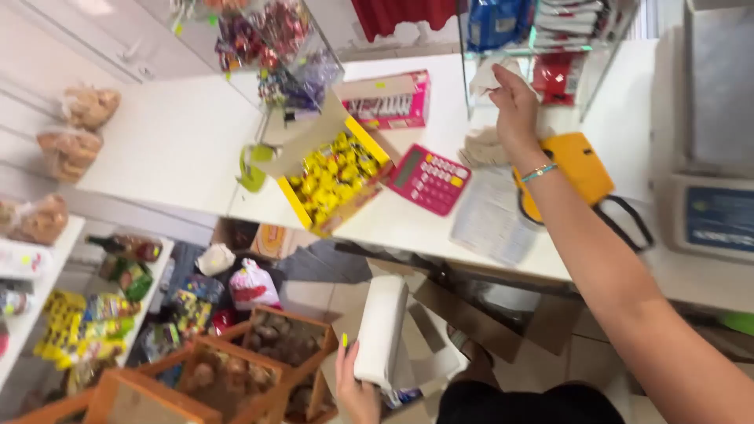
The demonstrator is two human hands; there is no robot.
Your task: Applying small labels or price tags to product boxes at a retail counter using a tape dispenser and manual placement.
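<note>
Soft white paper roll (381, 330), glossy pink plastic calculator (429, 179), matt cardboard box (330, 169), smooth white counter (173, 141)

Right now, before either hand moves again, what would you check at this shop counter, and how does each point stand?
1. Left hand has the white roll in its grip: ok, fingers wrap its lower end.
2. Right hand holds the white paper: ok, pinched at the fingertips.
3. Pink calculator lies flat on the counter: ok.
4. Yellow candy box sits fully on the counter: not ok, one corner overhangs the edge.
5. Roll's paper ready to pull: cannot tell.
</note>
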